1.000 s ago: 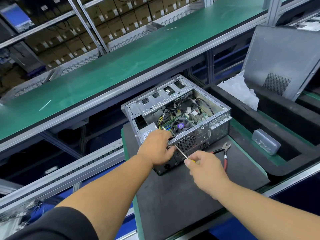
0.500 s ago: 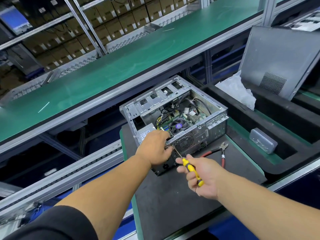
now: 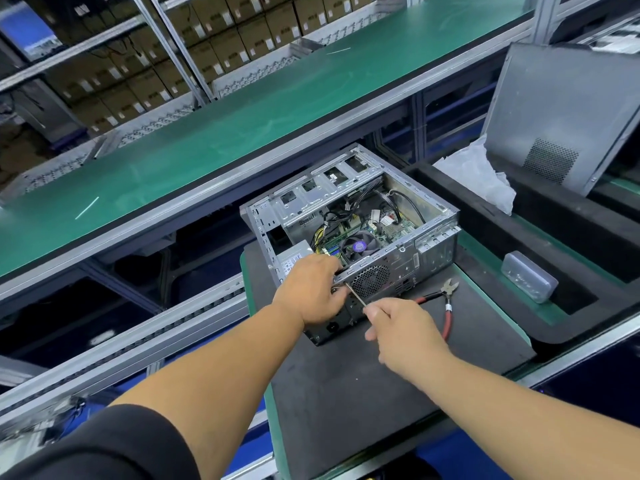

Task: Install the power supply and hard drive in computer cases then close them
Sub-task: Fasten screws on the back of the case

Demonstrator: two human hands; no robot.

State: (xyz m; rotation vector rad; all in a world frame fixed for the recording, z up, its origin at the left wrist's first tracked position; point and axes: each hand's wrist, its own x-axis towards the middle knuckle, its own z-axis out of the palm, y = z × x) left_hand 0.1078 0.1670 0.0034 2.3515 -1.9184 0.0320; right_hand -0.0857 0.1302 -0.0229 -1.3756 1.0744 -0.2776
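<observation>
An open metal computer case lies on its side on a dark foam mat, motherboard and fan showing. The grey power supply sits in its near left corner. My left hand rests on the case's rear edge beside the power supply, fingers curled at the screwdriver tip. My right hand grips a screwdriver; only its thin shaft shows, pointing at the rear panel left of the fan grille. The handle is hidden in my fist. The grey side panel leans upright at the far right.
Red-handled cutters lie on the mat right of the case. A small grey box and crumpled clear plastic sit in the black tray on the right. A green conveyor belt runs behind; metal rails lie to the left.
My right hand turned over on the screwdriver: its yellow handle showed half a second ago and is now hidden in the fist. The left hand stays at the case's rear edge.
</observation>
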